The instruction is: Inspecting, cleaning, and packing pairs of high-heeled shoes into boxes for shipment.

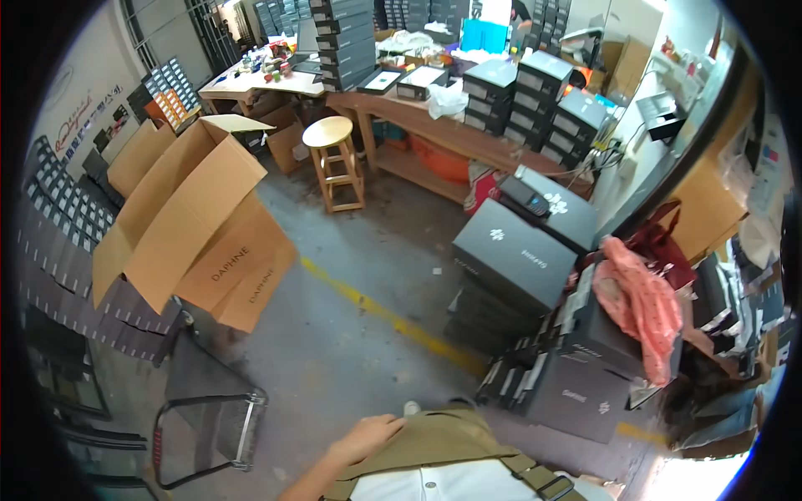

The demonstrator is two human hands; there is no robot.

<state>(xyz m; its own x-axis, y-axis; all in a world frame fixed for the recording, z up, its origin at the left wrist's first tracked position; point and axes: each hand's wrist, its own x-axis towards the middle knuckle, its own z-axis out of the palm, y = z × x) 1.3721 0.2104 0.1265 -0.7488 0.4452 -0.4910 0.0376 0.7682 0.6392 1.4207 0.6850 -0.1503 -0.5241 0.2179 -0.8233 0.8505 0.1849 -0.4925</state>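
As the head view looks down, the left hand (372, 439) lies against the olive garment (447, 438) at the person's front, whether gripping, I can't tell; nor the right hand's state; a brown carton (198, 240) gapes ahead-left.

Moderate indoor light; floor (393, 267) dull grey, shade beneath the wooden bench (451, 138). Lower right corner blown out white. Black fisheye rim, edges bowed; far background soft.

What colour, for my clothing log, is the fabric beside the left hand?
The fabric is khaki, clearest in the head view.
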